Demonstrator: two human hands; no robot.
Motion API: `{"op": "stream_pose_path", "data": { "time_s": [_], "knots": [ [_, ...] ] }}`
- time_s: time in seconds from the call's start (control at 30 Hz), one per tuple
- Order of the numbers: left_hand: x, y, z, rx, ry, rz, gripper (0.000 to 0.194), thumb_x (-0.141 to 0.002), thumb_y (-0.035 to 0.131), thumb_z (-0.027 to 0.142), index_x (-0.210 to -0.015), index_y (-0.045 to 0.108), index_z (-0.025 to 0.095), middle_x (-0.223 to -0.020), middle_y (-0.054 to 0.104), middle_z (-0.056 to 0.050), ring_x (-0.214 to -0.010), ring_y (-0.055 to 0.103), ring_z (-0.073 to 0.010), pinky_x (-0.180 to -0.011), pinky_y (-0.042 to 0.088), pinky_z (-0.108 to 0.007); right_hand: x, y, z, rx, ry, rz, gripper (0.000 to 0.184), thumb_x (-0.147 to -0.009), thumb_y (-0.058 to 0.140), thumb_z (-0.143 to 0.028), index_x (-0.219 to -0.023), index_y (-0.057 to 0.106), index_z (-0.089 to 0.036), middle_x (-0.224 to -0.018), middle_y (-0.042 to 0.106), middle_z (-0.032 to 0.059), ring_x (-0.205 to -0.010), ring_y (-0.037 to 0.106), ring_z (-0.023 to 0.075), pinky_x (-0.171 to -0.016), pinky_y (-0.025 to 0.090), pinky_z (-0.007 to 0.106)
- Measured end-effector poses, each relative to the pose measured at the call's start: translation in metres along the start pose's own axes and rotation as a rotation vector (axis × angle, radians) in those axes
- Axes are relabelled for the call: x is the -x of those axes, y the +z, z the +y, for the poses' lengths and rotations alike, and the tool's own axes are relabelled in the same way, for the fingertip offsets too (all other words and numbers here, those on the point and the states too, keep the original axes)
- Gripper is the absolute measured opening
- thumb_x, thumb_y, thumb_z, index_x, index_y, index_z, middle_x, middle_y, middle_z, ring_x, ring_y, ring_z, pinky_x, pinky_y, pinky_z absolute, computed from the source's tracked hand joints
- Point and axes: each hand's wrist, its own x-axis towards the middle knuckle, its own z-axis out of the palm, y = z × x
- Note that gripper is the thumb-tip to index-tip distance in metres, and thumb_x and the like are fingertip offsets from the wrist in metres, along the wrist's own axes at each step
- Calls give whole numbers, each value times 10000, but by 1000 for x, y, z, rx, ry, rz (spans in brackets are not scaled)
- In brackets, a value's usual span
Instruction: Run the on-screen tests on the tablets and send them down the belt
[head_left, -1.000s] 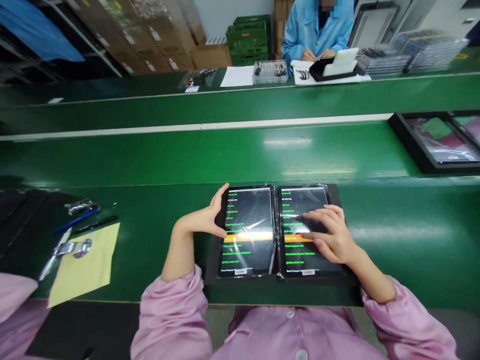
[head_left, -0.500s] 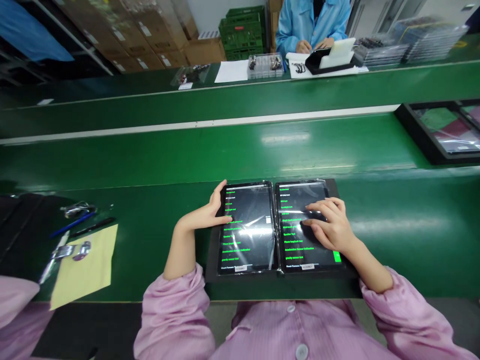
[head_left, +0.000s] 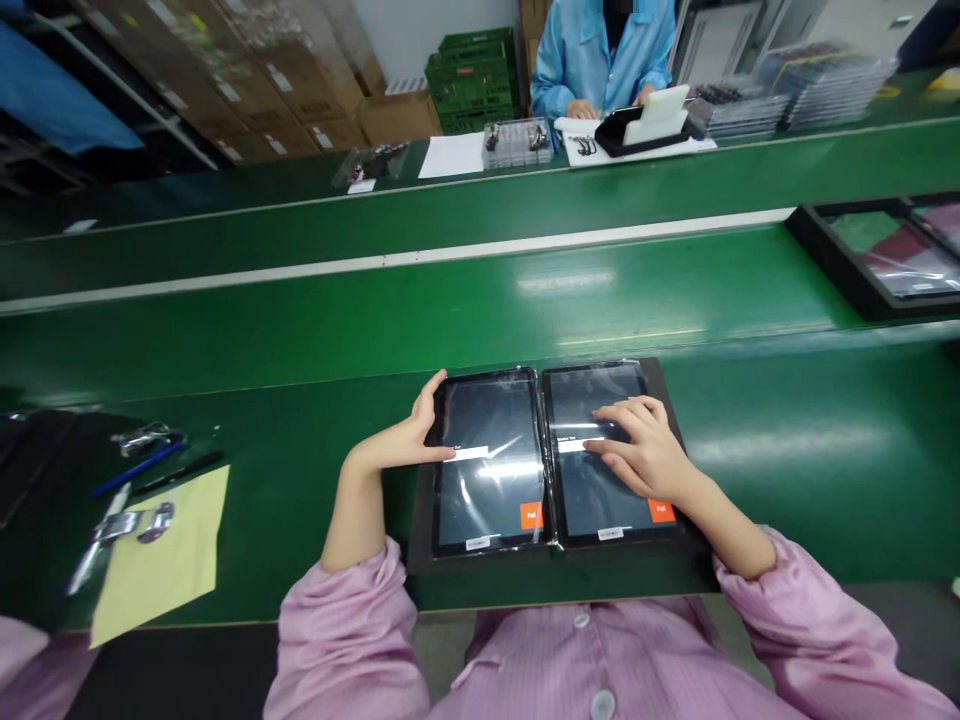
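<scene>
The left tablet (head_left: 487,500) and the right tablet (head_left: 600,500) are lying side by side, screens up, in a black tray (head_left: 422,520), and this tray is resting on the green surface (head_left: 300,430), near its front edge. Both screens are showing a white bar about the middle and an orange box with the word "Fail" at the lower right.

The left hand (head_left: 405,440) is staying at the outer side of the left tablet. Its grip is making a wide shape: the thumb is reaching over the screen to the white bar, and a finger is pointing up at the far left corner. The right hand (head_left: 649,450) is hanging over the right tablet with the fingers spreading, so its grip is also being open. One fingertip is coming to the white bar, but I am not being able to tell if it is pressing.

To the left, a yellow paper (head_left: 165,560) is lying under a metal piece (head_left: 156,522), near a blue pen (head_left: 135,470) and a black pen (head_left: 176,475). At the far right, another black frame (head_left: 847,270) is standing apart. Across, a person in blue (head_left: 600,60) is working.
</scene>
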Motion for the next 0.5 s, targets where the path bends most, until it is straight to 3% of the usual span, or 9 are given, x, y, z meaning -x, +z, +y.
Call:
{"op": "stream_pose_path", "data": {
  "time_s": [0.17,0.23,0.3,0.4,0.5],
  "knots": [
    [8,-6,-8,154,31,88,1093,-845,596,674,-1548,-142,280,-1654,55,-191,-1523,118,-327,-1204,193,-556,-2,0,-4,-11,-11,6,405,-1034,363,-303,-987,760,-237,-1157,602,106,-1045,518,267,-958,323,480],
    [4,-9,-10,188,14,181,951,-876,490,721,-1563,20,261,-1629,205,-187,-1503,218,-315,-1198,227,-542,-2,2,-2,-47,-17,-5,434,-1040,342,-304,-962,764,-239,-1172,595,111,-1062,518,269,-967,316,494],
    [-9,-12,-5,114,-24,296,853,-874,414,765,-1512,287,213,-1567,360,-179,-1464,313,-325,-1197,244,-528,-3,4,8,-104,12,-5,482,-1054,300,-344,-964,768,-269,-1223,579,102,-1107,511,277,-989,305,512],
    [-41,-16,20,-89,-22,309,749,-893,347,756,-1326,566,185,-1453,530,-144,-1376,451,-325,-1183,298,-490,-3,11,43,-196,194,96,569,-1058,207,-501,-1102,739,-302,-1312,534,95,-1191,477,295,-1013,331,516],
    [-70,-12,59,-271,2,183,624,-955,334,636,-1282,619,188,-1375,611,-120,-1283,551,-310,-1123,389,-468,-4,19,80,-260,370,191,680,-1023,148,-634,-1326,613,-241,-1339,507,141,-1240,454,310,-1030,365,507]
  ]
}}
